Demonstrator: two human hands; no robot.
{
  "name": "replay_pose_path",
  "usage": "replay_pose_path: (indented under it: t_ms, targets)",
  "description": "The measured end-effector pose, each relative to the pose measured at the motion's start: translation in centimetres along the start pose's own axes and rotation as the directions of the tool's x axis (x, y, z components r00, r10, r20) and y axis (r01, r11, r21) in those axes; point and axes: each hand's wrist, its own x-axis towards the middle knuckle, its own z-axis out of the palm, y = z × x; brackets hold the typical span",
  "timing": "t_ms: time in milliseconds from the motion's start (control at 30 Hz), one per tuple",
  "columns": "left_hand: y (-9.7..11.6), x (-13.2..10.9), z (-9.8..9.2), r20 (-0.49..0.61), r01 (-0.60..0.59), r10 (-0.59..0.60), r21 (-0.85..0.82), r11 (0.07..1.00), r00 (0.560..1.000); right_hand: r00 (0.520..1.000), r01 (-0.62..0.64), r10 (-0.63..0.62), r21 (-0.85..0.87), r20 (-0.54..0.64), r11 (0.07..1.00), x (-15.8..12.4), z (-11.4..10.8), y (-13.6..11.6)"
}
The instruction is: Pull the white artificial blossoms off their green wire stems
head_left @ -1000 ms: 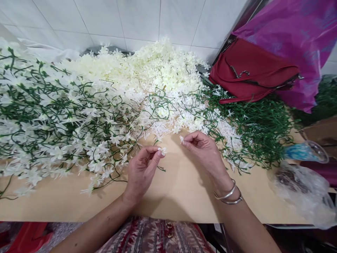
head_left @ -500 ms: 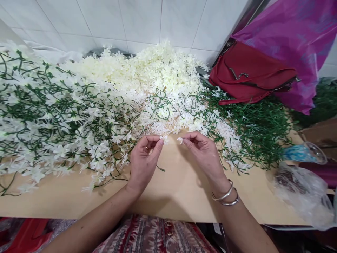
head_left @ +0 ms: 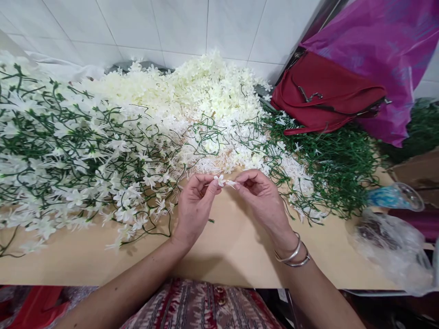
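Observation:
Between thumb and finger, my left hand (head_left: pixel 196 205) pinches a small white artificial flower (head_left: pixel 219 181), petals turned to the right. My right hand (head_left: pixel 262 201) is closed in a pinch on a thin white stamen piece (head_left: pixel 232 183), whose end meets the flower or lies right against it. A green stem tip (head_left: pixel 211 220) shows below my left hand. Beyond both hands lie loose white flower pieces and spiky white stamens (head_left: pixel 209 164). At the left is a large heap of white flowers on green stems (head_left: pixel 85 151).
Cream blossoms (head_left: pixel 212 87) are piled against the tiled wall (head_left: pixel 181 27). To the right, green stems (head_left: pixel 339 169) lie beneath a red handbag (head_left: pixel 329 91) and a purple plastic bag (head_left: pixel 380 59). A blue-patterned cup (head_left: pixel 394 197) lies near a clear plastic bag (head_left: pixel 394 246) at the table's right end.
My left hand has moved right, bringing the flower up to the stamen piece in my right hand. The gap between the two has closed.

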Motion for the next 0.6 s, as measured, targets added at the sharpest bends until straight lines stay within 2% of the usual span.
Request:
replay_pose_path:
  t_ms: [133,433,600]
  targets:
    - [0.0,0.0,0.2,0.040,0.039,-0.037,-0.048,0.998,0.999,0.999,0.020,-0.019,-0.028,0.033,0.999,-0.1,0.4,0.0]
    - [0.0,0.4,-0.3,0.041,-0.034,0.033,0.009,0.999,0.999,0.998,0.038,-0.033,-0.104,0.050,0.994,-0.2,-0.1,0.3]
    - [0.1,0.6,-0.2,-0.039,-0.024,0.022,-0.042,0.999,0.999,0.997,0.068,-0.074,-0.236,-0.013,0.969,0.0,-0.7,0.1]
